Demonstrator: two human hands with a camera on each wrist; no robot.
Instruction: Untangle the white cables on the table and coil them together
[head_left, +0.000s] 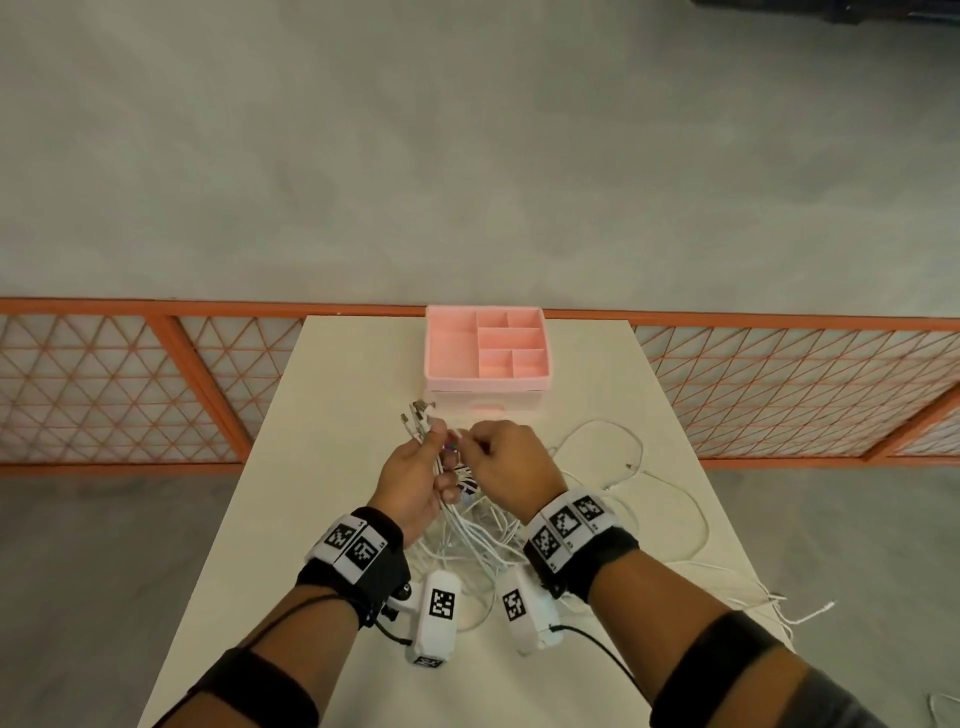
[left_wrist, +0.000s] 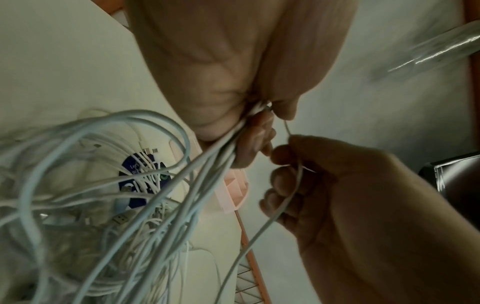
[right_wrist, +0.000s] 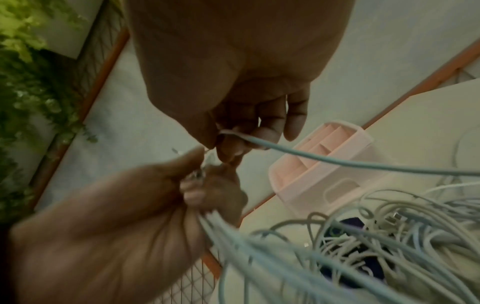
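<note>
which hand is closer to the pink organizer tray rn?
Right, narrowly. The right hand pinches a single cable just in front of the pink organizer tray. The left hand grips the cable bundle slightly nearer the person and further left.

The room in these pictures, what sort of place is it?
Probably a recording or test area rather than a home: a bare white table stands on a plain grey floor, fenced off by an orange mesh barrier. Tagged bands on both wrists suggest motion tracking.

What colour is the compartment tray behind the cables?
Pink; the tray shows best in the head view.
</note>
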